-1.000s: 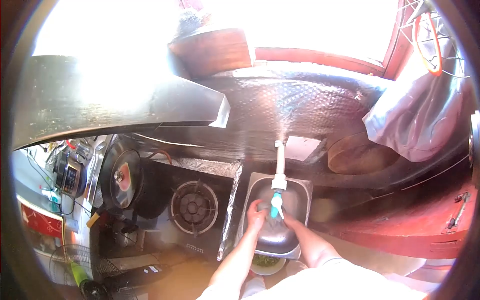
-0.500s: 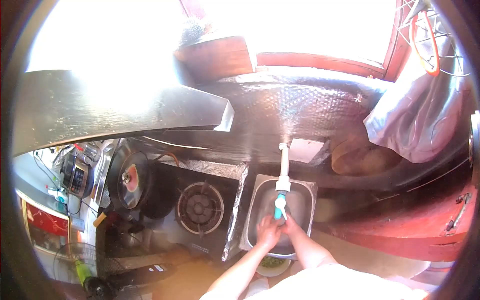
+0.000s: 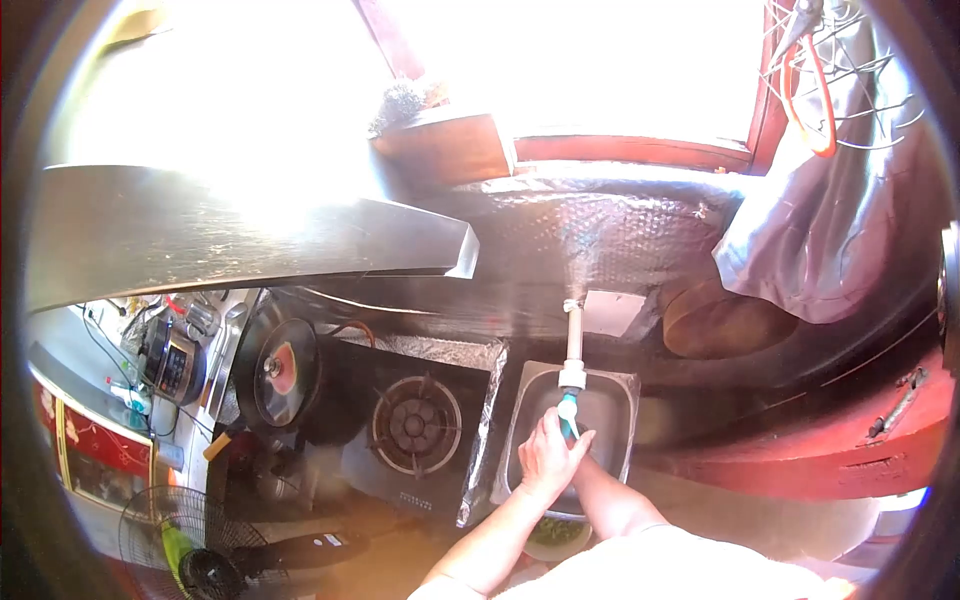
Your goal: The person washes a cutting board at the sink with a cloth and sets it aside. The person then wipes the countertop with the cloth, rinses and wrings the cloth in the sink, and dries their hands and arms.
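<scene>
My left hand is over the steel sink, beside the teal-and-white faucet. Its fingers stretch up along the faucet's left side and the thumb stands apart; whether they touch it I cannot tell. My right hand is lower, under the faucet's end and mostly behind the left, so its fingers are hidden. A white pipe joins the faucet to the wall. A bowl with green pieces is below the sink's front edge, partly covered by my arms.
Left of the sink is a gas burner on a black stove. Beyond it stands a pan with a glass lid. A range hood juts out above. A fan is at lower left, and a red cabinet at right.
My left hand has moved up beside the faucet and now covers most of the right hand. The whole view has shifted slightly.
</scene>
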`<state>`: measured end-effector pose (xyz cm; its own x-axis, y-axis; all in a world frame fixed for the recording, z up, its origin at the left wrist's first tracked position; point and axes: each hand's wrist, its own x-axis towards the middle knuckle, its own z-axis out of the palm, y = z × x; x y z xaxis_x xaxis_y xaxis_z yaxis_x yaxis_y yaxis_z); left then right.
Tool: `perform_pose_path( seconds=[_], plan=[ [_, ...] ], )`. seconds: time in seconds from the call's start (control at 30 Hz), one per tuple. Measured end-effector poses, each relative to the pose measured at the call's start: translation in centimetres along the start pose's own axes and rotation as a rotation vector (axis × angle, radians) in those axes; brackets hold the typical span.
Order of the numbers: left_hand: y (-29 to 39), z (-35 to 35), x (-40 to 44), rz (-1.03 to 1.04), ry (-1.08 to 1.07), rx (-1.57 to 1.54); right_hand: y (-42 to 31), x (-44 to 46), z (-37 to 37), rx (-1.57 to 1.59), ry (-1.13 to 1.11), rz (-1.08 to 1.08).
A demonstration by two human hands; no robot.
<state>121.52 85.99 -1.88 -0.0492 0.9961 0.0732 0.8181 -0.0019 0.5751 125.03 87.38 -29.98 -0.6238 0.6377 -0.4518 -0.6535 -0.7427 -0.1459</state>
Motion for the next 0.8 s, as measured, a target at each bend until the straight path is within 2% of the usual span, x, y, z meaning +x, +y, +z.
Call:
perform_pose_path(
  seconds=[0.2, 0.3, 0.33, 0.4, 0.47, 0.5, 0.53, 0.6, 0.67, 0.7, 0.73, 0.8],
  plan=[
    [-1.8, 0.7, 0.4, 0.047, 0.052, -0.034, -0.6, -0.1, -0.6, -0.115, -0.035, -0.013],
    [-2.9, -0.8, 1.1, 0.06, -0.11, -0.239, -1.6, -3.8, 2.1, -0.181, 0.111, 0.104],
    [-3.5, -0.8, 1.3, 0.102, -0.106, -0.255, -2.1, -5.0, 3.1, -0.218, 0.241, 0.197],
    [-3.4, -1.9, 1.3, 0.062, -0.274, -0.282, -1.6, -5.8, 1.1, -0.178, 0.168, 0.223],
    [-7.6, 0.3, 0.9, 0.138, -0.279, -0.729, -2.0, -6.8, 0.8, -0.14, 0.095, 0.25],
    [-8.5, -0.5, 0.5, -0.11, -0.408, -0.964, -2.1, -8.5, 2.6, -0.043, 0.0, 0.222],
    [-13.3, 3.3, 0.0, -0.225, -0.358, -0.938, -2.1, -10.0, 4.7, 0.055, -0.096, 0.193],
    [-16.3, 4.8, -2.4, -0.784, -0.427, -1.041, -1.5, -11.1, 6.6, 0.106, -0.068, 0.174],
    [-22.0, 9.8, -5.0, -0.895, -0.772, -1.615, -0.7, -11.2, 7.6, 0.282, -0.197, 0.22],
    [-24.3, 13.4, -6.1, -0.859, -0.772, -1.829, -0.5, -11.6, 9.0, 0.243, -0.179, 0.176],
    [-22.8, 13.5, -5.8, -0.862, -0.776, -1.832, -0.4, -11.7, 9.7, 0.243, -0.174, 0.174],
    [-17.2, 10.5, -4.7, -0.64, -0.416, -1.879, 0.0, -12.1, 10.2, 0.346, -0.257, 0.221]
  ],
)
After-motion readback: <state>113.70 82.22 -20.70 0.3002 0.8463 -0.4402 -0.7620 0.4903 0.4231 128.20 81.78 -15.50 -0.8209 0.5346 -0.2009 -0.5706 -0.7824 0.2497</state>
